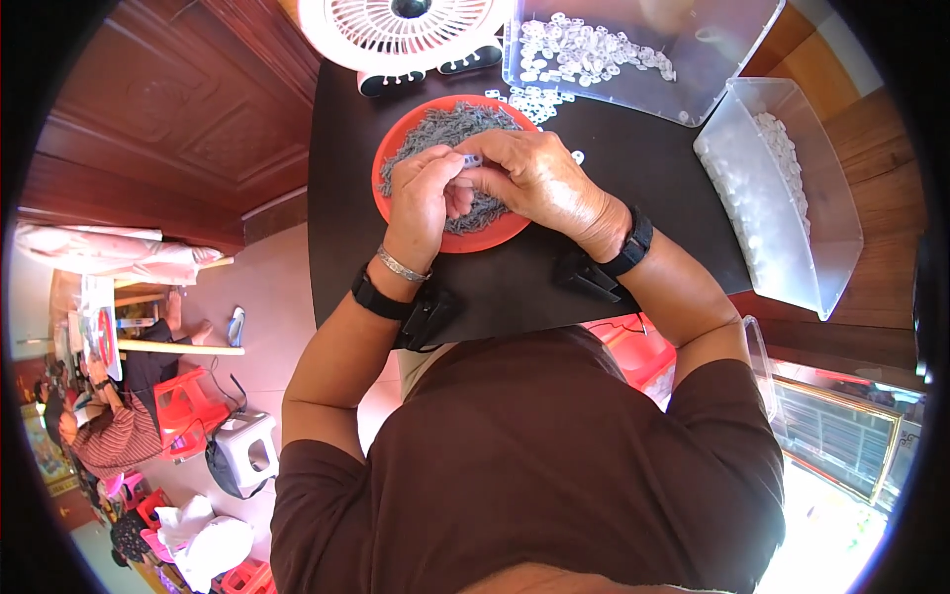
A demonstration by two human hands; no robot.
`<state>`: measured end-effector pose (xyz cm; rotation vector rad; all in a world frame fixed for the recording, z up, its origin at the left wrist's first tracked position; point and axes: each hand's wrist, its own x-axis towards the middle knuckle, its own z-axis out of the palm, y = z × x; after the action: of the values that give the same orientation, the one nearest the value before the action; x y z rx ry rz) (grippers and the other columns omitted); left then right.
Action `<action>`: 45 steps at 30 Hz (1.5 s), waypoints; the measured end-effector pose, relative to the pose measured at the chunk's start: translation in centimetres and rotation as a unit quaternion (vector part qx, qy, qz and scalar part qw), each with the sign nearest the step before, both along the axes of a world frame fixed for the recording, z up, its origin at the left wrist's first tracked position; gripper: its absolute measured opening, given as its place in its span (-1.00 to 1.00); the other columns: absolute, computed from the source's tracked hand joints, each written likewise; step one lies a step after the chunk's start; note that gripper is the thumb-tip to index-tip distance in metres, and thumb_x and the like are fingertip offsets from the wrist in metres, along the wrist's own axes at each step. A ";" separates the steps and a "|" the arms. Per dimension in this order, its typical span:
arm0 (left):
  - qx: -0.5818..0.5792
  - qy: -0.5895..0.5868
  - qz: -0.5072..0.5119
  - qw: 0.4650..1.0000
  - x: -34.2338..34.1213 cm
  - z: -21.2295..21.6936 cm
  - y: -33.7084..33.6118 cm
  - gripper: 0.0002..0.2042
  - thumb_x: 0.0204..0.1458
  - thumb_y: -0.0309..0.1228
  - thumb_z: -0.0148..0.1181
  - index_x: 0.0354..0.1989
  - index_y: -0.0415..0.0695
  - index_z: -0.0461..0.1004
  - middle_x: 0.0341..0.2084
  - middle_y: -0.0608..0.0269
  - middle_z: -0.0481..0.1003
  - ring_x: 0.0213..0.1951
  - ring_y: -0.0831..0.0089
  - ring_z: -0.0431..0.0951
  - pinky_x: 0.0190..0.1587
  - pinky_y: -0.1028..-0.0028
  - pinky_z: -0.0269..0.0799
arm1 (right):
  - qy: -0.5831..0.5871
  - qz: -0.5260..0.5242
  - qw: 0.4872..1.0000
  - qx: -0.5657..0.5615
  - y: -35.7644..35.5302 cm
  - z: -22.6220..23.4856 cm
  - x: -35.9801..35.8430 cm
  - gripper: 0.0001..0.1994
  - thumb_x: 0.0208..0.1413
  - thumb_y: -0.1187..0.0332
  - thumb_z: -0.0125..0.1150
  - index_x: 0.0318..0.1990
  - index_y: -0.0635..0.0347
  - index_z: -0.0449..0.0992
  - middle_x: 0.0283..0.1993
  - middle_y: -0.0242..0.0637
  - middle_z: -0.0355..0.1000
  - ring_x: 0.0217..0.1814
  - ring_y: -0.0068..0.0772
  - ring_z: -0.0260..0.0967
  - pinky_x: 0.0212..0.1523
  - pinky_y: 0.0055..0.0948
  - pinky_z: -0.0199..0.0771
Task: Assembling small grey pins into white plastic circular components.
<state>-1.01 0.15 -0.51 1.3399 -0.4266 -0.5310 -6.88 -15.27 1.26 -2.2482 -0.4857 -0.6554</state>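
Note:
Above an orange-red round dish (384, 203), my left hand (423, 190) and my right hand (534, 176) meet with fingers pinched together. Between their fingertips is a small white plastic piece (472, 159), with dark spots that look like holes. Both hands are closed on it, and the fingers hide part of it. Beneath them, a heap of thin grey screw-like pieces (450, 126) fills the dish. Just beyond the dish lies a loose pile of small white plastic pieces (535, 103), and a single white piece (578, 156) rests on the table beside my right hand.
A white fan (406, 35) stands at the table's far left. A clear bin (693, 99) holding white pieces lies at the back, with another translucent bin (782, 267) on the right of the black table (653, 188). Stools (188, 411) and another person (114, 436) are at the left.

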 end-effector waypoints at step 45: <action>-0.029 -0.160 0.019 0.987 -0.4 0.5 0.5 -0.77 0.13 -0.40 -0.04 -0.55 -0.22 0.38 -0.73 0.41 0.29 -0.68 0.72 0.20 -0.62 0.66 0.08 | -0.181 -0.258 0.949 -0.025 -5.1 8.4 -2.8 -0.77 -0.10 0.35 0.37 -0.28 0.25 0.56 -0.43 -0.24 0.52 -0.42 -0.48 0.49 -0.39 -0.53 0.46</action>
<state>-1.40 0.62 -0.01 1.3785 -0.6722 -0.2684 -9.71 -20.36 9.68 -2.3206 -0.0731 -1.3507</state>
